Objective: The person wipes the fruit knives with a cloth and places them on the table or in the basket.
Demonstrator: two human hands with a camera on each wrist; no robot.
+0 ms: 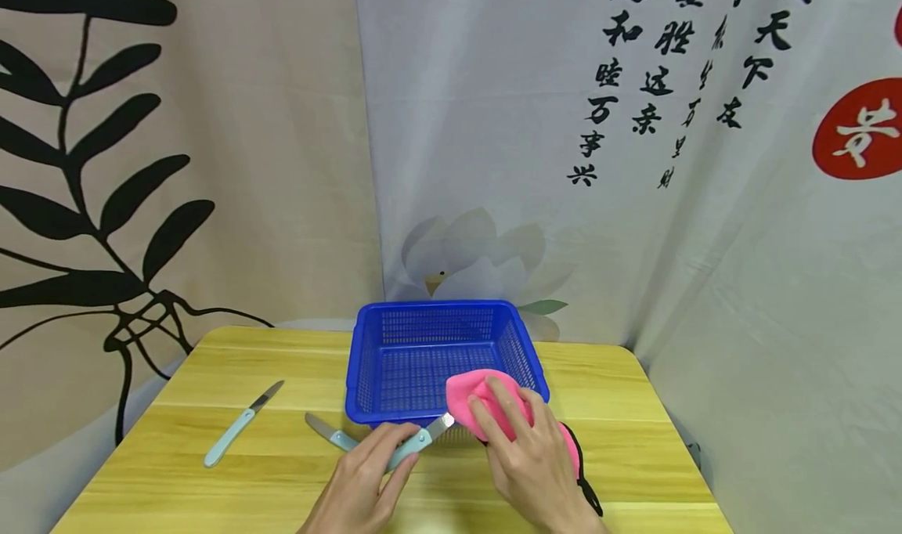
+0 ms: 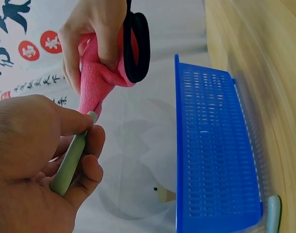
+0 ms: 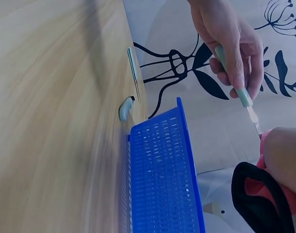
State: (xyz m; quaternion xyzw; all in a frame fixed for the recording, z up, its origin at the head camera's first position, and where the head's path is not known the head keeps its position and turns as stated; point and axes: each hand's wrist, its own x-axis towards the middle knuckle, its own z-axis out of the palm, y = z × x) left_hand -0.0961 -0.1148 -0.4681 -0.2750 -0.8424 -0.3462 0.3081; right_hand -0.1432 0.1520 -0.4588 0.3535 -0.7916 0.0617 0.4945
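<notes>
My left hand (image 1: pixel 362 479) grips a small knife (image 1: pixel 410 448) by its pale blue-green handle, the blade pointing right. In my right hand (image 1: pixel 524 460) is a bunched pink cloth (image 1: pixel 468 393) with black trim and a black cord. The cloth meets the blade's tip end, which it partly hides. Seen from the left wrist, fingers and thumb wrap the knife handle (image 2: pixel 70 165), with the pink cloth (image 2: pixel 96 73) just above it. The right wrist view shows the blade (image 3: pixel 253 116) reaching to the cloth, largely hidden there by my right hand (image 3: pixel 284 155).
A blue plastic basket (image 1: pixel 357 362) stands at the back middle of the wooden table (image 1: pixel 634 440). One similar knife (image 1: pixel 232 438) lies at the left. Another knife (image 1: pixel 327 430) lies in front of the basket's left corner, partly behind my left hand. A printed curtain (image 1: pixel 479 127) hangs behind.
</notes>
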